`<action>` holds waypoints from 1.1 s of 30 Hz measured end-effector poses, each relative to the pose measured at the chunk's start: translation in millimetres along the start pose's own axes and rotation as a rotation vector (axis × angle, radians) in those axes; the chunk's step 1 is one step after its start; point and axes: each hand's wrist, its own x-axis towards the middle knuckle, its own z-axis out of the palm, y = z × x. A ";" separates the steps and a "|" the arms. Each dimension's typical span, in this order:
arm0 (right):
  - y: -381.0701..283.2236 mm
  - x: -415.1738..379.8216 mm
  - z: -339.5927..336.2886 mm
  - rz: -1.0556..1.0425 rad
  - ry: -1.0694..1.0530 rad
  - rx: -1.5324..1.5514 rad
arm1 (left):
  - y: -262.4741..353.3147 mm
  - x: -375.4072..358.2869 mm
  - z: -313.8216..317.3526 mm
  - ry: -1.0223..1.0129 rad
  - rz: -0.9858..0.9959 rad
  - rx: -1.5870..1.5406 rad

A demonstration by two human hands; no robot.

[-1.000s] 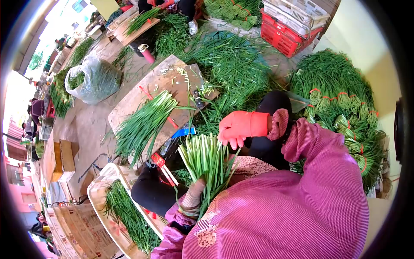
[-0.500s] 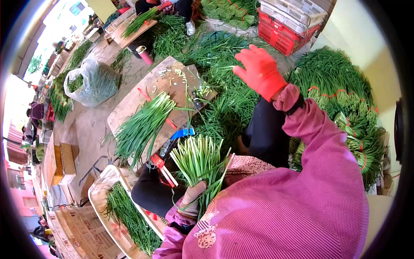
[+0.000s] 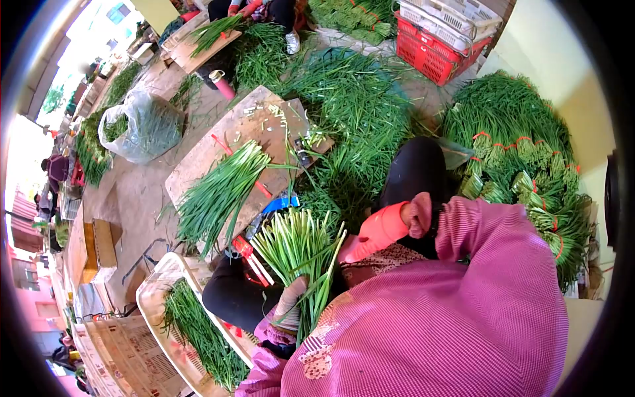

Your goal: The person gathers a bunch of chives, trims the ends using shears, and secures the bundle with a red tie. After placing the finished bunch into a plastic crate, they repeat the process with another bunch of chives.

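My left hand [image 3: 291, 302], in a pale glove, is wrapped round a bunch of garlic chives [image 3: 294, 255] in my lap. The pale cut ends fan upward and the green leaves hang below the fist. At the bunch's right edge is my right hand [image 3: 376, 233], in a red glove, its fingers pressed together and pointing toward the stems. Whatever is between those fingertips is hidden. Ahead, another chive bunch [image 3: 228, 182] lies across a wooden board [image 3: 198, 162], over a red strip. Trimmed stem bits [image 3: 271, 116] are scattered on the board's far end.
Loose chives [image 3: 357, 106] are heaped on the floor ahead. Tied bundles [image 3: 516, 139] stack along the right wall. A white basket [image 3: 147, 291] with greens stands at my left; a red crate [image 3: 423, 54] is at the back. Another person [image 3: 281, 13] sits at a far board.
My right hand has come down and back from over the loose heap to the bunch's edge, its spread fingers now together. The left hand keeps its hold, the bunch tilting slightly left.
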 end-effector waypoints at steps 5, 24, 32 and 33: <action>-29.7 26.2 15.0 -0.465 0.122 0.876 | 9.1 -8.8 12.4 0.036 0.042 -0.003; -70.5 56.4 -4.9 -0.809 0.234 1.134 | 22.5 -7.1 37.5 0.209 0.445 0.346; -107.7 29.2 -15.3 -0.623 0.425 1.305 | 18.1 15.5 41.2 0.679 0.614 1.688; -106.8 30.8 -18.2 -0.624 0.425 1.301 | 22.8 15.3 48.9 0.656 0.572 1.653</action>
